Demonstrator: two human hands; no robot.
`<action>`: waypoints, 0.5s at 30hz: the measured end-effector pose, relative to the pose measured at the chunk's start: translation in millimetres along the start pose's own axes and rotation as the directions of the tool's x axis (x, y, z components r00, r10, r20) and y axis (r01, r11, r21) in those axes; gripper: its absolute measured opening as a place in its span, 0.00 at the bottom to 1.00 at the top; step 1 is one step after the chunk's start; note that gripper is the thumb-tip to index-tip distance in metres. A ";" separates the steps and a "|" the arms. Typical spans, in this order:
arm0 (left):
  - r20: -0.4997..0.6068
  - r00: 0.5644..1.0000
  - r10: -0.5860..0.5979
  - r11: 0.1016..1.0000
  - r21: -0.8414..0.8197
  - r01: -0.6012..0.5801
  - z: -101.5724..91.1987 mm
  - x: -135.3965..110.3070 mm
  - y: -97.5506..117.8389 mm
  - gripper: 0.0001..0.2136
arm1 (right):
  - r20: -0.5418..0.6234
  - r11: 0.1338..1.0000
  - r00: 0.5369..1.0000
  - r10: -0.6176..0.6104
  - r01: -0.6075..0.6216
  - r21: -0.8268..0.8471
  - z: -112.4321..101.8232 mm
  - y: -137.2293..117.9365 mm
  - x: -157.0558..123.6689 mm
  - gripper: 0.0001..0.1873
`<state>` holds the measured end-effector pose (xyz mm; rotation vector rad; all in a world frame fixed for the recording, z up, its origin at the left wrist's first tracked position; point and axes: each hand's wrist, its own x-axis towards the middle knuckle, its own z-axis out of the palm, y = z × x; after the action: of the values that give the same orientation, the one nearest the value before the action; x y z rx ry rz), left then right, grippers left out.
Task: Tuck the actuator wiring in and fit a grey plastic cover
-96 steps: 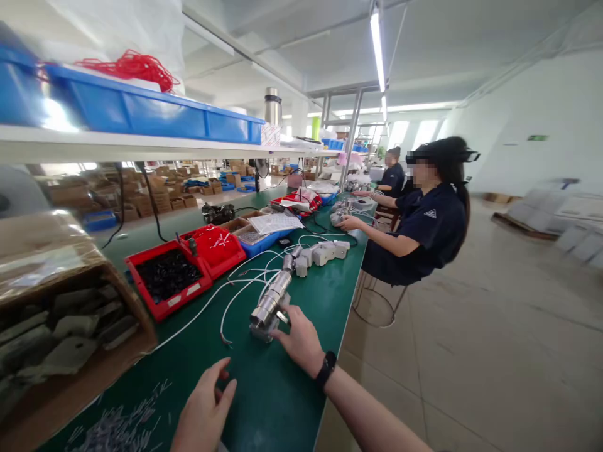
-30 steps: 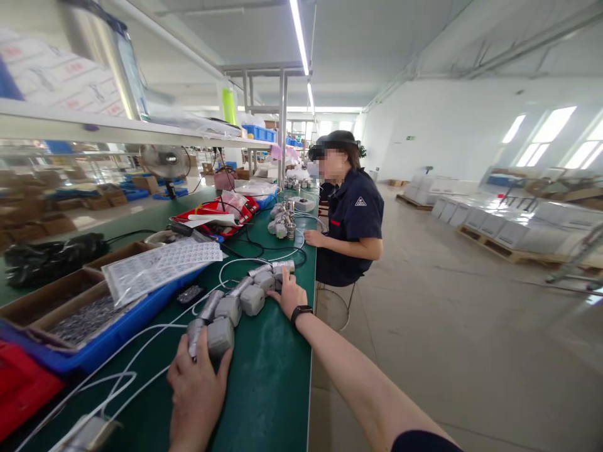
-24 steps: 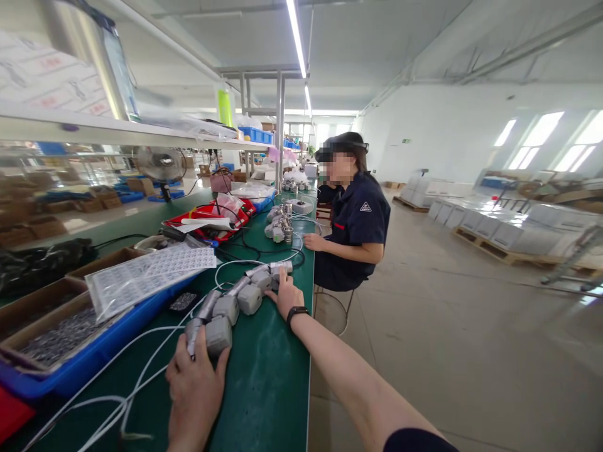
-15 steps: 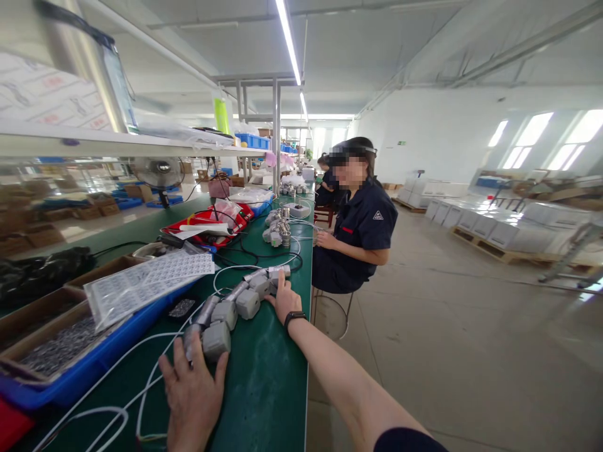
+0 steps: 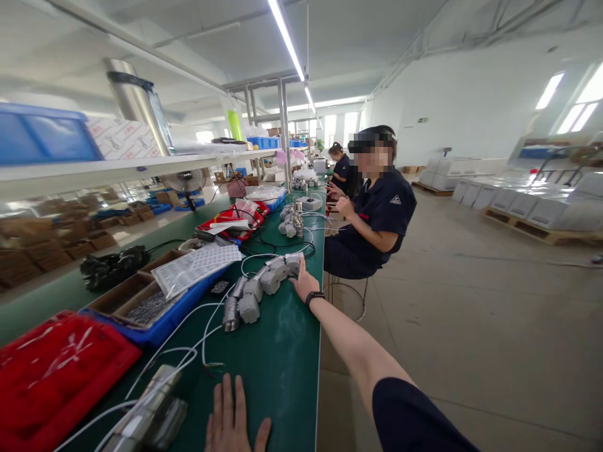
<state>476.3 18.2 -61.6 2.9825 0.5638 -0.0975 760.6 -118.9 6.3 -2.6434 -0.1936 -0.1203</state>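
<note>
Several metal valve-like fittings with grey plastic housings [image 5: 249, 308] and white cables lie in a slanting row on the green tabletop [image 5: 282, 364]. At the row's far end, my right hand [image 5: 305, 284], with a dark band at its wrist, has its index finger stretched out against the last grey housing [image 5: 294, 263]. Its thumb is apart, and its other fingers are partly hidden. My left hand [image 5: 230, 424] is low in the picture over the table, fingers spread and holding nothing. Left of it lies another metal fitting [image 5: 141, 408], with a clear-looking block beside it.
A blue tray [image 5: 155, 336] holds small metal parts, with a printed sheet [image 5: 195, 270] across it. Near it lies a red bag-like bundle [image 5: 61, 376]. Farther along is a red tray [image 5: 235, 220]. A co-worker [image 5: 377, 207] sits at the table edge with both hands raised.
My left hand has left the near end of the row and come back toward me. My right hand stays at the far end. The view has shifted, and the co-worker's hands have risen.
</note>
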 end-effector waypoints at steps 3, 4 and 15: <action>0.095 0.995 0.012 1.000 0.007 -0.012 -11.8 -19.9 3.4 0.33 | -0.024 0.998 0.998 0.058 -0.058 0.022 -46.4 10.7 -10.0 0.20; 0.098 0.995 0.022 1.000 0.015 -0.023 -16.4 -25.8 5.6 0.32 | -0.031 0.997 0.996 0.079 -0.078 0.026 -67.0 15.6 -9.7 0.19; -0.042 0.988 0.150 0.981 -0.116 -0.154 -24.9 -45.8 -11.3 0.26 | 0.170 0.825 0.809 -0.563 0.535 0.184 -135.7 -57.4 -191.2 0.10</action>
<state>430.7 15.0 -34.2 2.9029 0.3297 -0.0024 556.1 -155.2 129.2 -2.3878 -1.0126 -0.0043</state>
